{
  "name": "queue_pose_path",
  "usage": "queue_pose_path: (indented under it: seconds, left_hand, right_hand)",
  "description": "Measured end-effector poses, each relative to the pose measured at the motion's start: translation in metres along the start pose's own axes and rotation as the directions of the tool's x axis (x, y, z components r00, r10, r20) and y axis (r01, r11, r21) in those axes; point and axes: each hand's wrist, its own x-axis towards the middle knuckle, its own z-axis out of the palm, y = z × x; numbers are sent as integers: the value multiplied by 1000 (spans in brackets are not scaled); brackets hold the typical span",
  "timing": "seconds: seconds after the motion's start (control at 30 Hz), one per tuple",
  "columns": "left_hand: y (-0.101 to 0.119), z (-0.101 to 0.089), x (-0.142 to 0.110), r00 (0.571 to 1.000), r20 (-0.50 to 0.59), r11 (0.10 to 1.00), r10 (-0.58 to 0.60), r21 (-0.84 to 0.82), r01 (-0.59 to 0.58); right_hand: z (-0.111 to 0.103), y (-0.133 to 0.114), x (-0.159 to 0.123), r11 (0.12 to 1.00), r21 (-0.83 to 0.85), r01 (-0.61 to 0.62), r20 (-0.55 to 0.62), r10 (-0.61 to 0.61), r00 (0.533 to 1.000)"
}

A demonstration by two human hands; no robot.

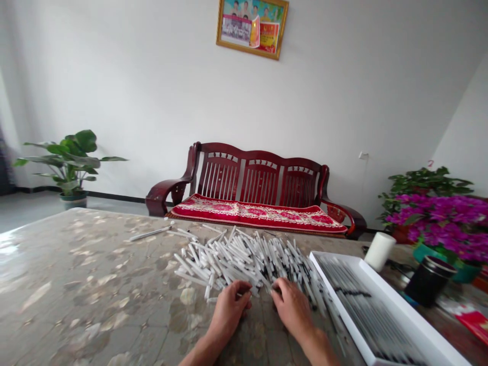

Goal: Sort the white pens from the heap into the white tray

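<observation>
Reaching over a marble-look table (76, 284) with two hands, the left hand (229, 311) and right hand (292, 307) sit just apart at the near edge of one loose heap of white pens (236, 262), too many to count, mid-table. The fingers (244, 297) of both curl narrowly; whether they hold a pen, I cannot tell. To the right lie one white tray (366, 274) of lined-up pens, one black jar (429, 281) and one white cylinder (379, 251).

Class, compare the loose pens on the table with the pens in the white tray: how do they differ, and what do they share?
The loose pens lie jumbled in a heap, while the tray pens lie parallel in rows. The loose pens rest on the bare tabletop; the tray pens sit within the white tray's raised rim. Both are long and slim.
</observation>
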Motion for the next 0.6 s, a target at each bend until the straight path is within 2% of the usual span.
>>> queue_pose_path:
  seconds: [0.1, 0.23, 0.3, 0.4, 0.47, 0.53, 0.6]
  left_hand:
    - [1, 2, 0, 999, 27, 999, 25, 45, -26]
    - [1, 6, -2, 994, 93, 998, 63, 20, -65]
    - [0, 7, -4, 995, 54, 997, 80, -3, -80]
    - [-2, 2, -3, 990, -65, 992, 126, 4, -126]
    - [-2, -4, 0, 976, -127, 984, 175, 66, -168]
    - [-1, -10, 3, 961, -153, 961, 231, 190, -201]
    - [2, -15, 4, 947, -134, 900, 291, 373, -224]
  right_hand:
    - [4, -11, -5, 987, 145, 65, -15, -63, 998]
    - [7, -30, -7, 957, 252, 143, -12, -144, 989]
    - [5, -32, -5, 945, 300, 132, 8, -140, 990]
    - [-2, -15, 1, 962, 273, 5, 0, -5, 1000]
    - [-9, 5, 4, 978, 143, -154, -17, 158, 987]
    - [-14, 24, 5, 958, -13, -285, -3, 285, 959]
    - [-18, 37, 6, 932, -126, -340, 32, 346, 938]
